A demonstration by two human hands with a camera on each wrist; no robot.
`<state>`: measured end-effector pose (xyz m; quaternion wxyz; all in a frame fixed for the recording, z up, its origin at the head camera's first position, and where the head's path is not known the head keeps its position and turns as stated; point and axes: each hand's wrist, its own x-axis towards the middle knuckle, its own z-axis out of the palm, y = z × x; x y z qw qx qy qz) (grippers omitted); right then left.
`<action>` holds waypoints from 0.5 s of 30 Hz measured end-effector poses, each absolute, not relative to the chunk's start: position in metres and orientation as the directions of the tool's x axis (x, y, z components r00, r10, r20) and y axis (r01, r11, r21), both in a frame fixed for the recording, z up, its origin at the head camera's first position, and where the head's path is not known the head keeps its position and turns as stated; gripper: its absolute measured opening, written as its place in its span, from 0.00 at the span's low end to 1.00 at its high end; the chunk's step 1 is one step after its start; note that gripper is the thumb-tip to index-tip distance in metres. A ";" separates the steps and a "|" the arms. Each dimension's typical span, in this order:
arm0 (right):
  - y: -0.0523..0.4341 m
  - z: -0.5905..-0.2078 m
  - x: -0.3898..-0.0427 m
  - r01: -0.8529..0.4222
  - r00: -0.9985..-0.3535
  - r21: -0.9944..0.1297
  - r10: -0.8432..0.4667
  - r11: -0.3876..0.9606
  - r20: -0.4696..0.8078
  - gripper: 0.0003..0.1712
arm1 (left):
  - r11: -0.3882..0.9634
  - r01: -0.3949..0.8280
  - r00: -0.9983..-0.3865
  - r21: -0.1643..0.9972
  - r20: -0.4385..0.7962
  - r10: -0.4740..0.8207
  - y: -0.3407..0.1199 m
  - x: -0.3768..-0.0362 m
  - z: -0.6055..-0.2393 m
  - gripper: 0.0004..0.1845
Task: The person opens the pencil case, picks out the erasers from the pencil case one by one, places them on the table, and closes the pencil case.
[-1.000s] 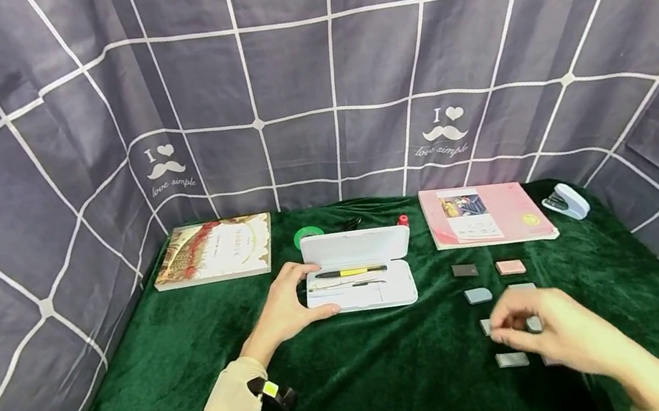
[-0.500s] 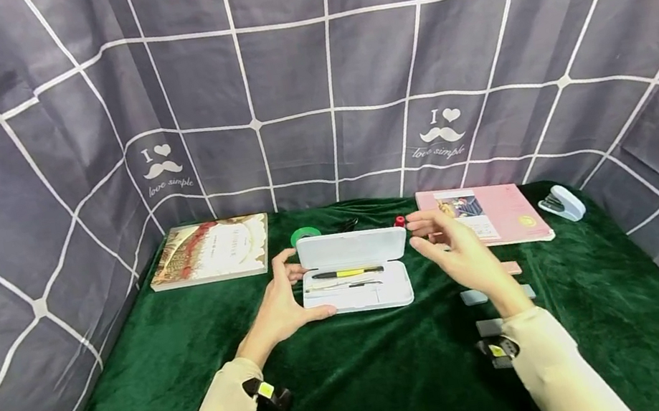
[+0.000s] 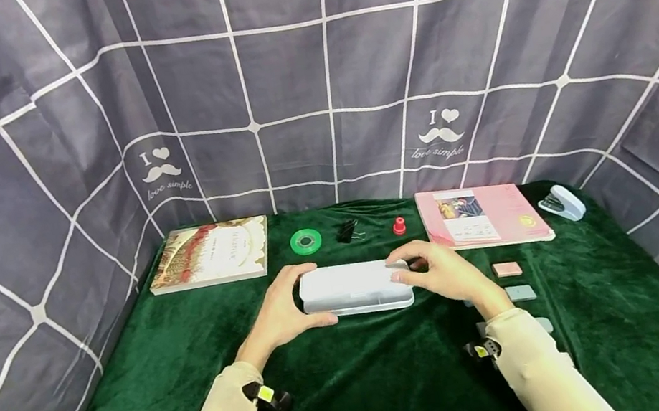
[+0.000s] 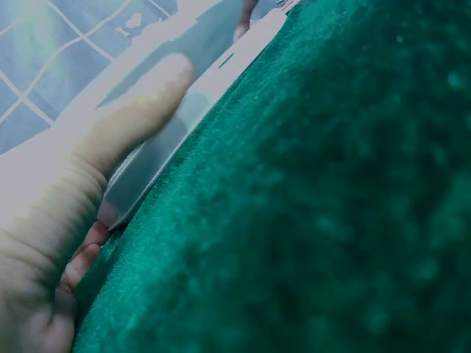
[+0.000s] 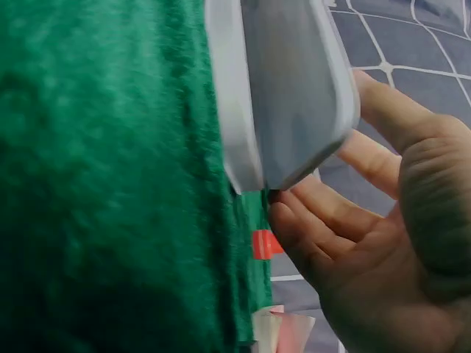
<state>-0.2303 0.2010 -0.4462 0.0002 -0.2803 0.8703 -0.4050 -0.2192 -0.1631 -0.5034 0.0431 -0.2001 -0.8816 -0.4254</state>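
Note:
A white pencil case (image 3: 349, 283) lies on the green cloth with its lid tipped forward, partly down over the base. What is inside is hidden in the head view. My left hand (image 3: 284, 307) grips the case's left end, thumb along the front edge and fingers behind; the left wrist view shows the thumb (image 4: 151, 103) against the case. At the right end, my right hand (image 3: 436, 275) holds the lid (image 5: 298, 88) with bent thumb and fingers. A narrow gap shows between lid and base in the right wrist view.
Behind the case lie green tape (image 3: 306, 241), black binder clips (image 3: 347, 231) and a red cap-like piece (image 3: 398, 226). Books flank them: patterned (image 3: 210, 254) left, pink (image 3: 509, 208) right. A stapler (image 3: 562, 203) is far right. Erasers, one pink (image 3: 507, 269), lie beside my right forearm.
My right hand has moved from above the small blocks at right to the case's lid. The upright lid has swung forward and down, covering the pens. My left hand has stayed on the case.

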 end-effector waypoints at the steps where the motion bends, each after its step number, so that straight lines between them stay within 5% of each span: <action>1: 0.200 -0.448 -0.230 -0.483 -0.840 -0.704 -0.502 0.521 0.205 0.20 | 0.564 0.392 -0.915 0.727 0.245 0.321 -0.163 -0.219 -0.503 0.54; 9: 0.200 -0.447 -0.226 -0.381 -0.854 -0.732 -0.518 0.564 0.046 0.43 | 0.593 0.394 -0.915 0.702 0.241 0.323 -0.166 -0.220 -0.505 0.46; 15: 0.200 -0.446 -0.228 -0.371 -0.852 -0.734 -0.524 0.569 0.024 0.45 | 0.589 0.385 -0.919 0.710 0.233 0.319 -0.166 -0.219 -0.502 0.48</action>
